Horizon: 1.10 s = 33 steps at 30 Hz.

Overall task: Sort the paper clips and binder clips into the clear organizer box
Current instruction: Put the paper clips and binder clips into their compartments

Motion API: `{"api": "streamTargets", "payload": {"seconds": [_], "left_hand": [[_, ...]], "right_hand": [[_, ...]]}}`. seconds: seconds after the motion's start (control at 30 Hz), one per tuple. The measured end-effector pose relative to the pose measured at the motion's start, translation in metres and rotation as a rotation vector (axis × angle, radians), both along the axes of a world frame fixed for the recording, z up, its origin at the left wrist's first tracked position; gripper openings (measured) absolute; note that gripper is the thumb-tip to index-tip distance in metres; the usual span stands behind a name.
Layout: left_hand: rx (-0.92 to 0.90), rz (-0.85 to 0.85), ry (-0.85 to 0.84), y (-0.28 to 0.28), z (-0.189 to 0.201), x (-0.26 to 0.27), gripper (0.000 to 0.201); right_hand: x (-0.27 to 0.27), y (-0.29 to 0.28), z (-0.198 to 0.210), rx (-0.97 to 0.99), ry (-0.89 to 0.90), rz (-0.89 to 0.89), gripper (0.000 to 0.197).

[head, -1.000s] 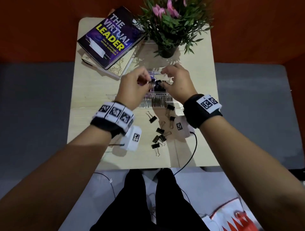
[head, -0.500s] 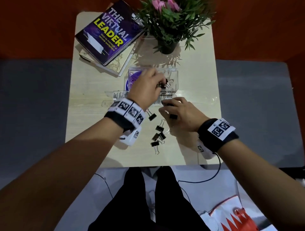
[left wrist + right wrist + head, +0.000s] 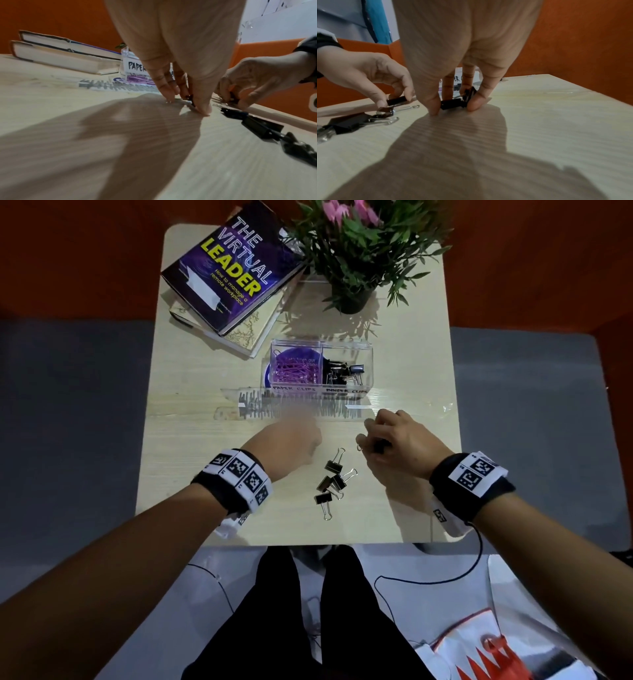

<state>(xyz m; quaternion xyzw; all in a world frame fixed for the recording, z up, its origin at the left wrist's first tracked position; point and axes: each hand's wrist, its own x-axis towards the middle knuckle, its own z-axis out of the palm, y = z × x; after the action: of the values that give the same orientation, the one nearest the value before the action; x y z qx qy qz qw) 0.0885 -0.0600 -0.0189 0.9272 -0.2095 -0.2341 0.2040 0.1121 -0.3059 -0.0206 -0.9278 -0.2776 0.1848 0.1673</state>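
Your left hand (image 3: 291, 441) is low on the worktop (image 3: 191, 440), its grip pinching a black binder clip (image 3: 396, 100) between thumb and fingers. Your right hand (image 3: 399, 448) sits just beside it, fingertips down on the wood and its grip curled round two more clips (image 3: 457, 100). A loose cluster of binder clips (image 3: 332, 482) lies between your wrists. Beyond the hands stands the clear organizer box (image 3: 368, 350), purple paper clips (image 3: 296, 369) in its left compartment, black binder clips in the right.
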Motion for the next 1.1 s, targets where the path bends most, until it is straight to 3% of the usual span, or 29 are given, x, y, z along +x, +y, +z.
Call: {"api": "streamTargets", "payload": {"seconds": [0.2,0.33,0.47,0.6,0.7,0.77,0.83,0.93,1.0,1.1], "left_hand": [[-0.229,0.220,-0.167,-0.015,0.029,0.014,0.027],[-0.354,0.374,-0.217,-0.034,0.046,0.056,0.031],[-0.248,0.391,-0.219,-0.040,0.046,0.078,0.037],[-0.287,0.406,-0.209,-0.031,0.039,0.036,0.024],[-0.291,0.324,-0.023,-0.019,0.026,-0.020,0.019],[-0.251,0.226,0.064,-0.014,0.016,-0.052,0.030],[-0.200,0.159,0.039,-0.016,0.003,-0.073,0.047],[-0.151,0.156,-0.036,-0.027,-0.013,-0.090,0.058],[-0.144,0.146,-0.087,-0.032,-0.019,-0.093,0.054],[-0.189,0.125,-0.169,-0.030,-0.024,-0.092,0.039]], "right_hand": [[-0.007,-0.001,-0.009,0.115,0.055,-0.190,0.007],[-0.011,-0.002,-0.008,0.200,0.081,-0.309,0.008],[-0.004,0.008,0.015,0.417,0.004,-0.459,0.007],[0.025,0.034,0.046,0.588,-0.139,-0.547,0.010],[0.045,0.050,0.053,0.544,-0.142,-0.488,0.020],[0.044,0.056,0.055,0.450,-0.152,-0.418,0.028],[0.030,0.057,0.052,0.366,-0.185,-0.269,0.037],[-0.001,0.052,0.039,0.216,0.083,0.002,0.045],[-0.021,0.046,0.023,0.103,0.206,0.158,0.046],[-0.039,0.039,-0.006,0.002,0.171,0.304,0.043]]}}
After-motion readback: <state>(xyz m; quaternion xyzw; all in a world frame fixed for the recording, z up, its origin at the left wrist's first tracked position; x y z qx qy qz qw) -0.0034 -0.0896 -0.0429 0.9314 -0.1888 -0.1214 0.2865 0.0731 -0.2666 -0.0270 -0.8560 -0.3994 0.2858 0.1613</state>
